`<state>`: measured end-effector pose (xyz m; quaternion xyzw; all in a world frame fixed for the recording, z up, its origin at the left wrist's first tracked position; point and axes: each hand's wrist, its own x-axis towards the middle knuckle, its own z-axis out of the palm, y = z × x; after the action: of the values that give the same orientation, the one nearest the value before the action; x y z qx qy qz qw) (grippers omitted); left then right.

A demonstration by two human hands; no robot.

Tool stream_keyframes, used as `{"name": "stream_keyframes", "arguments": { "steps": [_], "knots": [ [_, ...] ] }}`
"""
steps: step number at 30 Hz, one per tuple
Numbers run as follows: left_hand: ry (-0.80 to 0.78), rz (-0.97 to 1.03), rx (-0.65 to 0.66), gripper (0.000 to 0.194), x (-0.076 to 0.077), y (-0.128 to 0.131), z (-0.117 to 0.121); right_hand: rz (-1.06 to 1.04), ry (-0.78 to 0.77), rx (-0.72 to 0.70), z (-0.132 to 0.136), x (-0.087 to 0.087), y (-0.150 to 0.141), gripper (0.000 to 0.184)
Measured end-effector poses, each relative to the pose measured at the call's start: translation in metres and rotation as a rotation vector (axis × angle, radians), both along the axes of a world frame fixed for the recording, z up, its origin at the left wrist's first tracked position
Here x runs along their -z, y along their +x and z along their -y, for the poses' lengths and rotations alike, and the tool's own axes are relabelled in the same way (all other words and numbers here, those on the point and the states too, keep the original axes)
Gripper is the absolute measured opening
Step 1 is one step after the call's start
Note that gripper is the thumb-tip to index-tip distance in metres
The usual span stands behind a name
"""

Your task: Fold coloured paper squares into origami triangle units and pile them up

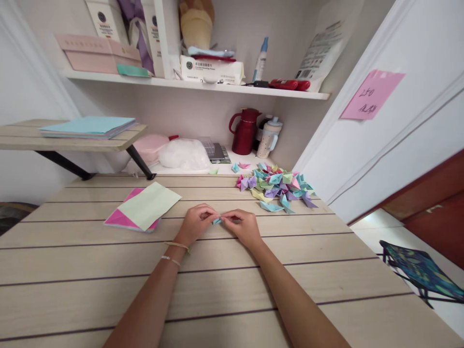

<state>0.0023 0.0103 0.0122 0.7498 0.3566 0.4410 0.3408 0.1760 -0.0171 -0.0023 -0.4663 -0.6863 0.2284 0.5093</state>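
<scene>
Between my two hands is a small folded piece of blue paper (216, 221), just above the middle of the slatted table (224, 299). My left hand (198, 222) pinches its left end, with thumb and fingertips pressed together. On the other end, my right hand (242, 226) pinches in the same way. Much of the paper is hidden by my fingertips. To the right, beyond my right hand, lies a heap of small folded paper boats (279, 186) in several colours. Left of my left hand sit loose paper sheets, a pale green one (150, 205) over a pink one (121, 217).
A raised wooden stand (21, 142) at the left bears a stack of coloured paper (89, 125). Along the back are a plastic bag (184, 154), a red jug (246, 133) and a cup (268, 138). A white shelf (145, 83) with boxes hangs above. A folding stool (424, 270) stands right.
</scene>
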Motion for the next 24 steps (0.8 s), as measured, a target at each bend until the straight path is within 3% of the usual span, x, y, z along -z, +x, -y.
{"name": "stream_keyframes", "arguments": {
  "steps": [9,14,18,24],
  "knots": [
    [-0.223,0.314,-0.013,0.011,-0.0007,0.0029,-0.0013,0.004,0.039,-0.048,0.0013,-0.007,-0.0035,0.008],
    [-0.385,0.428,-0.012,0.02,-0.0028,0.0017,-0.0022,-0.14,-0.052,-0.014,-0.0011,-0.0057,-0.0003,0.008],
    [-0.469,0.41,0.055,0.039,0.0,0.0015,-0.0035,-0.257,-0.159,0.009,-0.0041,-0.003,0.0031,0.017],
    [-0.489,0.315,0.078,0.034,0.0023,0.0047,-0.0012,-0.29,-0.256,-0.09,-0.0036,-0.001,0.0009,0.02]
  ]
}}
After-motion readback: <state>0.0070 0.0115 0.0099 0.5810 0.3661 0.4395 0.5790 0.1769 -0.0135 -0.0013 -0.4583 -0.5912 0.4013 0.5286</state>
